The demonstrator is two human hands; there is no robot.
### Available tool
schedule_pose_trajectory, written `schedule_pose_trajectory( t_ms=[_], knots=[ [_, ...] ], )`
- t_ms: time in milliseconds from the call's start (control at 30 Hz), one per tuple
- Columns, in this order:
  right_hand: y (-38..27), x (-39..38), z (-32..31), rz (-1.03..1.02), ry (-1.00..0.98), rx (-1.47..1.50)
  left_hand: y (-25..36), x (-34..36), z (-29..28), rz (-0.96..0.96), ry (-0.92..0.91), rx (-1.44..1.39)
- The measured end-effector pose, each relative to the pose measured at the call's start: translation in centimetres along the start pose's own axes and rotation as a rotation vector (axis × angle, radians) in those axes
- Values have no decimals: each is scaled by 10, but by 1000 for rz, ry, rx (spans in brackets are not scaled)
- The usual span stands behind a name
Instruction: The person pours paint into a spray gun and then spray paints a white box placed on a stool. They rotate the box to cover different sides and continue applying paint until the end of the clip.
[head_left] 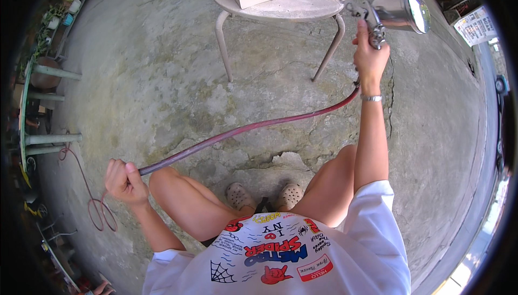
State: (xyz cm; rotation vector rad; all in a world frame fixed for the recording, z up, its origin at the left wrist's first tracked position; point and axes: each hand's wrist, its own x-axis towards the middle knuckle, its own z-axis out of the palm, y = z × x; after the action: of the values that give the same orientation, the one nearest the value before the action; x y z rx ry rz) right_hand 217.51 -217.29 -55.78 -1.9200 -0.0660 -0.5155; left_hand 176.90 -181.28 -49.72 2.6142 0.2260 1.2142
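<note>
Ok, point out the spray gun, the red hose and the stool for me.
Spray gun (390, 12): head view, on the side of its metal cup.
Red hose (243, 129): head view, midway along its taut-looking stretch.
Stool (291, 9): head view, on the seat's bare front.

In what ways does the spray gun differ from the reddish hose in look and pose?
The spray gun is shiny silver, while the hose is dull red. The spray gun is short with a wide cup; the hose is long and thin. The right hand holds the spray gun, the left hand the hose. Both are hand-held.
</note>
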Motion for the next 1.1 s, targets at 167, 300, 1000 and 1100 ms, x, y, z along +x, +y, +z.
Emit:
schedule_pose_trajectory(
  t_ms=[167,300,1000,1100],
  knots=[
    [15,44,-15,51,112,-196,11,2,13,-1,-39,-52],
    [-2,41,-20,86,246,-32,5,0,14,-5,-29,-60],
    [-117,-146,27,-227,-467,307,-40,4,-34,-15,129,63],
    [-95,-112,18,-31,-384,135,-36,0,-31,-35,115,41]
  ],
)
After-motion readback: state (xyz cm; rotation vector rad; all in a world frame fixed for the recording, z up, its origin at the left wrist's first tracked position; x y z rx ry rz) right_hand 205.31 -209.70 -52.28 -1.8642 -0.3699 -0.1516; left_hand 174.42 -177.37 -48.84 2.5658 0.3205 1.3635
